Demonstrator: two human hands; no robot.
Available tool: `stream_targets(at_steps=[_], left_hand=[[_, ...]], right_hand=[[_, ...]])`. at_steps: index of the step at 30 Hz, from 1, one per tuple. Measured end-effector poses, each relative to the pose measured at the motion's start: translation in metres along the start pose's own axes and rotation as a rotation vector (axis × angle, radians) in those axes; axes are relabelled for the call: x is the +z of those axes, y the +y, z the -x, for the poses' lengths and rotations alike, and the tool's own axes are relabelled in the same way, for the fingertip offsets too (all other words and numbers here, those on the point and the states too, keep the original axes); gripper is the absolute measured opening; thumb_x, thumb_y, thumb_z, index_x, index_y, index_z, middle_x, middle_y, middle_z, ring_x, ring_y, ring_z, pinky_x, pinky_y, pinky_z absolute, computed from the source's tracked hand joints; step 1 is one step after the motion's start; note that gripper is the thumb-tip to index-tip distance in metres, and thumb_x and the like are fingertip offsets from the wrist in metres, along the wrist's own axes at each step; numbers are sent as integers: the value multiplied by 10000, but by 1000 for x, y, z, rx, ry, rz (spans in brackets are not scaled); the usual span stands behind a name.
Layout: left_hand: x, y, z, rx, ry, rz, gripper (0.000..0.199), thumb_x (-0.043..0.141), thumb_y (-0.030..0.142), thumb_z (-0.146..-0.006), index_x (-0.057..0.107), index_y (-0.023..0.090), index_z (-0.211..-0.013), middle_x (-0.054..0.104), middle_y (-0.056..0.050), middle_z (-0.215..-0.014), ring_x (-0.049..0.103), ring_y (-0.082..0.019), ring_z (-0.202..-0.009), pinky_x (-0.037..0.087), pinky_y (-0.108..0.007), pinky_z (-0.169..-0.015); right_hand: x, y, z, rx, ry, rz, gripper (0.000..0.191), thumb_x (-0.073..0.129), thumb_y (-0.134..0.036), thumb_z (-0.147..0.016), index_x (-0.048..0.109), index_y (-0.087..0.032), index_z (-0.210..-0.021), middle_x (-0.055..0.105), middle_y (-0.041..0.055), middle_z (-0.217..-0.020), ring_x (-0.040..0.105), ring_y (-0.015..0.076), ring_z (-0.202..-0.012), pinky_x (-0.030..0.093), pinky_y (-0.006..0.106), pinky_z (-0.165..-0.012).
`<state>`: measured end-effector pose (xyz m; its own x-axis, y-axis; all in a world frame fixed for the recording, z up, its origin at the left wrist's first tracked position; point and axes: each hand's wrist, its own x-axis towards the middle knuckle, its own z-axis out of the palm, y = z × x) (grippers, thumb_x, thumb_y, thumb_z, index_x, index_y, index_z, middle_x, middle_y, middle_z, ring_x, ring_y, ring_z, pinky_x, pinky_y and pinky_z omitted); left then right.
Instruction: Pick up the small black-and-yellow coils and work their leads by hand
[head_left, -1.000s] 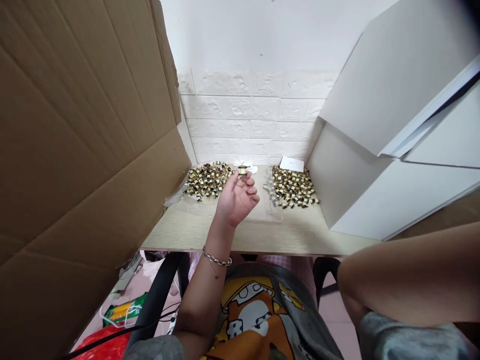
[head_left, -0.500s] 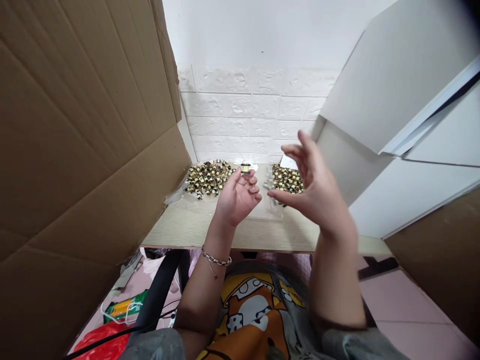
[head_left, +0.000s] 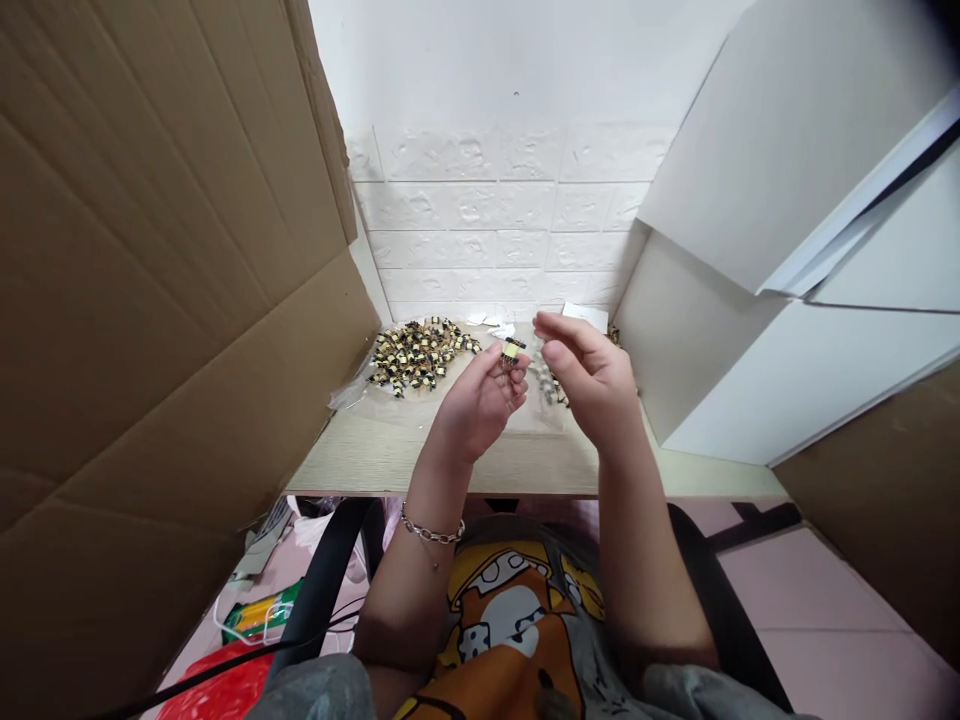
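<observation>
A small yellow and black component with metal pins is pinched between the thumb and fingers of my left hand, palm turned up. Just right of it is my right hand, its thumb and fingers apart, with nothing visible between them. A pile of similar components lies on clear plastic to the left of my left hand. Another pile lies on the right, mostly hidden behind my right hand.
The pale wooden table ends near my body. A cardboard sheet walls the left side, and white panels stand at the right. White scraps and a white card lie near the brick-patterned wall.
My right hand has moved left and closer to my left hand, now covering most of the right pile. My left hand has shifted slightly right with the component, which has tilted.
</observation>
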<state>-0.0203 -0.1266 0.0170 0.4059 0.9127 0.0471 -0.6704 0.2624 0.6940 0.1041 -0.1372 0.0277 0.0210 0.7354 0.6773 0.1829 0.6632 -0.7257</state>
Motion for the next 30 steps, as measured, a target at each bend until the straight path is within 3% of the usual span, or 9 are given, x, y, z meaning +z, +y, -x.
stream_targets(at_steps=[3,8,16,20,23,25,30], left_hand=[[-1,-2,1,80,-8,-64,168,525,316,-729,553,150,-718,541,12,-644,496,-57,-596,400,-195,-620],[-7,-5,-1,189,-41,-228,173,526,336,-736,566,168,-737,559,-3,-687,482,-59,-621,392,-199,-622],[-12,-8,-4,319,-20,-532,273,438,419,-767,554,182,-698,573,-26,-707,507,-103,-669,414,-265,-678],[-10,-10,0,601,22,-852,384,391,517,-760,565,187,-850,570,-43,-792,518,-141,-775,415,-306,-747],[-7,-11,4,886,118,-1170,539,563,528,-637,493,203,-1060,541,-54,-940,494,-145,-796,409,-307,-760],[-4,-13,5,1042,203,-1309,613,647,482,-570,464,205,-1085,528,-59,-973,482,-145,-799,402,-309,-771],[-1,-17,0,1196,307,-1388,635,677,406,-564,416,210,-1109,505,-78,-1024,476,-177,-894,383,-341,-809]], right_hand=[[6,-9,1,17,65,10,182,539,-308,-741,614,-210,-874,619,15,-883,574,122,-830,464,288,-780],[10,-15,1,6,104,39,115,558,-276,-726,617,-186,-687,599,-3,-716,556,108,-744,443,279,-735],[15,-10,-2,79,207,-1,146,568,-277,-705,585,-166,-612,558,-15,-643,513,91,-650,411,259,-667],[17,-12,-2,112,319,-62,201,562,-299,-705,544,-164,-557,499,-32,-567,478,83,-602,395,250,-640],[17,-15,-2,152,360,-89,222,573,-315,-690,517,-162,-539,468,-40,-553,448,76,-575,382,241,-612],[17,-17,-2,173,359,-107,228,571,-318,-690,511,-161,-536,463,-40,-552,438,74,-574,375,236,-605],[19,-20,1,194,331,-144,237,557,-317,-701,509,-156,-533,484,-30,-580,445,78,-604,369,233,-611]])
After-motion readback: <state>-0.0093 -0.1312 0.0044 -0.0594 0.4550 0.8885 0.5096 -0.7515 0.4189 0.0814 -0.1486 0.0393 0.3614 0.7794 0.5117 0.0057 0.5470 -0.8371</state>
